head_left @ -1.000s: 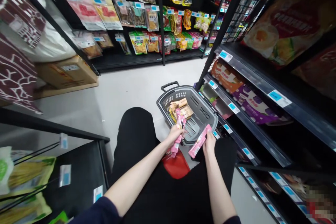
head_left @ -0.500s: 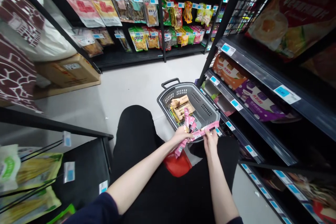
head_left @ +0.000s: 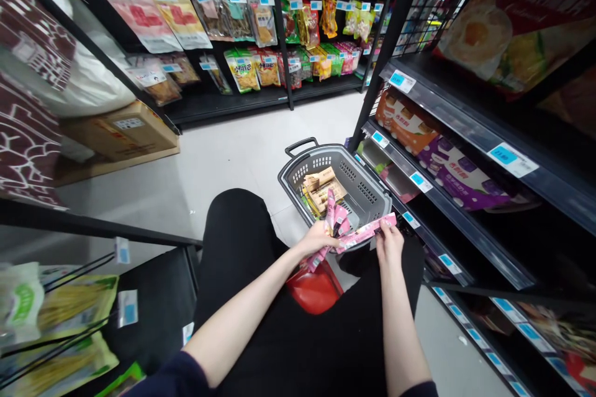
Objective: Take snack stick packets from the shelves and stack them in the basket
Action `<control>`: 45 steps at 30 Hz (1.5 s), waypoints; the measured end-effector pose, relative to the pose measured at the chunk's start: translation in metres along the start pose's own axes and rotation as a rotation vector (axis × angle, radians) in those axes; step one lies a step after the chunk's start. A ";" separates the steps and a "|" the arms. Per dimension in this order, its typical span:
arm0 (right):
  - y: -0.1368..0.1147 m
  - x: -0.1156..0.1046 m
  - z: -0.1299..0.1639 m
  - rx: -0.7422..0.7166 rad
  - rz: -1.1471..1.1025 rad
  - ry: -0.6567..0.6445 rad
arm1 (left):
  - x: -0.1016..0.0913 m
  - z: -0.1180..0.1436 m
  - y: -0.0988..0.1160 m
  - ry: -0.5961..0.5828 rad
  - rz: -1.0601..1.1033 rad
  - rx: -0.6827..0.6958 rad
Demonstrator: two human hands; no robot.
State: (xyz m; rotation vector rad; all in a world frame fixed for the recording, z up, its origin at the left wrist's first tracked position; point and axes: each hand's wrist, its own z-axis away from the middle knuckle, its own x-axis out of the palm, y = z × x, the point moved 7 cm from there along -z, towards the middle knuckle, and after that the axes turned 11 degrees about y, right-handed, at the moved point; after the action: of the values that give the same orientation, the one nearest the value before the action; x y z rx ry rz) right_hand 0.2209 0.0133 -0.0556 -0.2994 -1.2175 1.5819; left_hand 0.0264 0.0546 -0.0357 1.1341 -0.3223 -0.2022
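My left hand [head_left: 318, 238] is closed around a bunch of slim pink packets [head_left: 341, 219], which fan out above and below the fist. One long pink packet [head_left: 365, 231] stretches rightward from that bunch. Near its right end my right hand [head_left: 389, 240] pinches it between thumb and fingers. Both hands are over the near rim of a grey shopping basket [head_left: 358, 167]. Inside the basket, on its left side, lie tan and yellow packets [head_left: 323, 189]. Print on the pink packets is too small to read.
Below my hands, between my black-clad legs, is a red seat-like surface [head_left: 315, 288]. A shelf unit [head_left: 447, 189] with boxed goods stands close on the right. Snack bags [head_left: 242, 71] hang on the far rack. At left are a cardboard box [head_left: 123, 133] and a low shelf [head_left: 158, 298].
My right hand has slid a little right and up along the long pink packet, toward its end. My left hand keeps its hold on the bunch. The view has shifted slightly.
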 end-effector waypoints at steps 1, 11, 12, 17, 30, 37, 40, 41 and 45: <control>-0.004 -0.004 -0.004 -0.023 -0.024 0.029 | 0.001 0.001 0.001 -0.024 -0.005 -0.001; -0.012 -0.024 -0.018 -0.138 -0.036 0.043 | 0.005 0.000 -0.014 -0.055 0.121 -0.129; -0.012 -0.024 -0.017 -0.118 -0.034 0.027 | 0.005 0.000 -0.019 -0.044 0.141 -0.186; -0.019 -0.019 -0.011 -0.105 -0.100 -0.011 | 0.008 0.004 -0.035 -0.060 0.208 -0.433; -0.035 0.009 0.022 -0.076 -0.175 -0.197 | 0.040 0.032 -0.049 -0.371 0.317 -0.692; 0.000 0.018 0.028 0.085 0.019 -0.273 | 0.017 0.003 -0.016 0.009 0.242 -0.203; 0.020 0.025 0.035 0.120 0.188 -0.371 | 0.007 -0.001 -0.005 0.110 0.115 -0.074; 0.025 0.026 0.037 0.117 0.249 -0.394 | 0.005 -0.001 -0.004 0.125 0.074 -0.050; 0.033 0.026 0.040 0.057 0.433 -0.404 | 0.005 0.000 -0.001 0.133 -0.028 0.038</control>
State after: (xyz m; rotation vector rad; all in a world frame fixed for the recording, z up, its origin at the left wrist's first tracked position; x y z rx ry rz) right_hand 0.1632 0.0158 -0.0549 -0.2204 -1.4790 2.1214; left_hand 0.0310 0.0529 -0.0363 1.1845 -0.1930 -0.1452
